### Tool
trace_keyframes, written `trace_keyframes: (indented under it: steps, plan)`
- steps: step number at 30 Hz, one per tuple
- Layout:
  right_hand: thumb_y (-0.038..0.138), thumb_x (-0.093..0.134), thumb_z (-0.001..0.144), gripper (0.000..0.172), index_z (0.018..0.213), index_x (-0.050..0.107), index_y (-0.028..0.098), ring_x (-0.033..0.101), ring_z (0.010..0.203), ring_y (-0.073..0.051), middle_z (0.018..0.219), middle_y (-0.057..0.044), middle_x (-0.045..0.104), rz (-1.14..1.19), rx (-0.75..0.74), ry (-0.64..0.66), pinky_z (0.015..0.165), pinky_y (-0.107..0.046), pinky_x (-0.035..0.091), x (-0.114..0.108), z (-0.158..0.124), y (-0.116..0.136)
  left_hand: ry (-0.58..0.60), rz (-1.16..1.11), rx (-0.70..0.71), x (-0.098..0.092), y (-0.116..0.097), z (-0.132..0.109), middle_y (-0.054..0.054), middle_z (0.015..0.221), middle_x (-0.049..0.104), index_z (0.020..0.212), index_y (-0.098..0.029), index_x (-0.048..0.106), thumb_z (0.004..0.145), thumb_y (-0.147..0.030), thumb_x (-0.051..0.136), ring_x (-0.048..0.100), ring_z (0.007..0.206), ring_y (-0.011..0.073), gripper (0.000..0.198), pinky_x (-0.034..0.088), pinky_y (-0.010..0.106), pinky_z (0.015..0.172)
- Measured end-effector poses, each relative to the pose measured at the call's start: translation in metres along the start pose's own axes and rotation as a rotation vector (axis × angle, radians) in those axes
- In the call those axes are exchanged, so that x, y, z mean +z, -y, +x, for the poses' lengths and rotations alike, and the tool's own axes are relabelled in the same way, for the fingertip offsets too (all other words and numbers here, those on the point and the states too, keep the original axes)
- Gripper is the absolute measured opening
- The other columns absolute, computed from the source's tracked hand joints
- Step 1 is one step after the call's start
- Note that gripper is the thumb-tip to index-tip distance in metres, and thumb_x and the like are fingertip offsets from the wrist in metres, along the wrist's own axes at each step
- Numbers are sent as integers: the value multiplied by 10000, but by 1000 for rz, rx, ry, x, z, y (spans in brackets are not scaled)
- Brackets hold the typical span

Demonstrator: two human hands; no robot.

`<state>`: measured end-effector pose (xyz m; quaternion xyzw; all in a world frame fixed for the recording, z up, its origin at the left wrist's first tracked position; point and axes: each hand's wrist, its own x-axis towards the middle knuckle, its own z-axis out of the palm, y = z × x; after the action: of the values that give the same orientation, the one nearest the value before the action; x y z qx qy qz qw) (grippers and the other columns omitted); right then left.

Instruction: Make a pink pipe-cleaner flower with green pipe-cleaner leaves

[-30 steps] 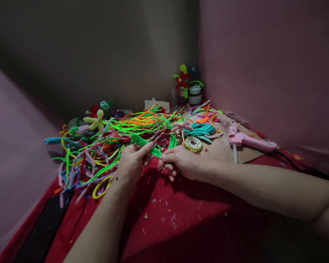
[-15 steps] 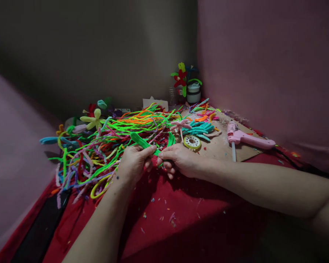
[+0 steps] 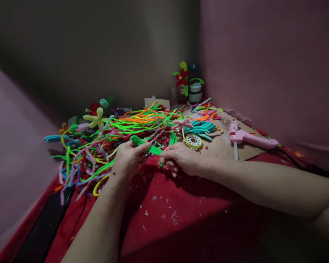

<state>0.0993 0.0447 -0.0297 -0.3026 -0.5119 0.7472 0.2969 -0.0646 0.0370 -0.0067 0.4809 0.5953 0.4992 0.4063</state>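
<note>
Lately: pinches wider apart than half a second ago, baring more green strip point(image 3: 155, 150) between them | left hand point(image 3: 129, 156) pinching it midway, right hand point(image 3: 181, 157) farther right | strip held by pile point(image 3: 137, 126) of pipe cleaners | long axis slanting, rounded end pointing far-left

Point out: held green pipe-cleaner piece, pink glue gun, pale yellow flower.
Green pipe-cleaner piece point(image 3: 154, 150): head view, on its uncovered middle stretch.
Pink glue gun point(image 3: 249, 138): head view, on the handle.
Pale yellow flower point(image 3: 98, 118): head view, where the petals meet.
</note>
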Motion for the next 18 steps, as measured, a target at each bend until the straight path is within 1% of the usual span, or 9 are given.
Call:
trace_keyframes:
  steps: [2,4,5,6,7,9,12,15,18]
  plan:
    - [126,483,735,163,582,536,148,313,267,-45,360,76,368,-6,10,-1,292,-177,380,-1,1,-1,-172,171,162,-7,-1,2,-69,450,402,677,-170,574,653,-315,659,365,375,84,169,302,234,399]
    - [121,484,726,161,576,533,148,315,255,-47,350,79,371,-20,22,-2,282,-176,371,-2,2,-1,-436,430,478,-12,-6,-1,-5,634,535,798,-170,614,690,-298,639,489,530,129,170,403,272,524]
    - [117,482,724,164,572,534,147,313,251,-49,345,79,374,-30,25,-6,276,-176,366,-2,2,-1,-527,570,656,-13,-10,-4,27,750,574,855,-178,625,706,-278,633,533,645,157,180,435,298,623]
    - [112,479,723,168,568,535,146,309,247,-51,340,78,375,-41,26,-9,270,-177,360,-2,3,-1,-545,705,817,-13,-14,-7,52,859,591,902,-193,634,720,-255,627,549,765,186,192,438,326,727]
    - [107,476,720,172,563,536,144,308,245,-52,338,77,378,-52,26,-14,266,-176,357,-2,3,-1,-475,816,948,-12,-17,-11,59,913,602,917,-213,644,735,-233,618,542,872,211,185,420,352,812]
    - [87,470,704,178,544,526,141,309,243,-54,333,75,382,-75,21,-22,261,-174,353,-2,4,0,-161,958,1077,-9,-22,-17,44,948,637,908,-244,655,758,-192,599,522,969,225,168,386,381,890]
    - [68,455,674,178,523,514,141,322,238,-60,319,74,376,-145,22,-20,250,-171,346,-2,4,1,262,1002,1071,-4,-21,-16,36,947,670,908,-233,656,794,-170,561,536,970,203,162,396,373,889]
    - [81,440,669,171,532,519,144,330,233,-65,308,78,363,-238,27,6,244,-167,344,-5,5,1,429,1034,1005,-3,-11,-7,44,902,687,910,-217,661,810,-203,550,565,903,189,150,399,376,875]
    - [84,438,668,166,534,517,144,335,240,-62,301,79,363,-293,21,52,258,-160,357,-8,6,3,460,1052,950,-4,-5,-3,25,816,697,883,-231,672,819,-237,542,589,793,168,145,387,379,874]
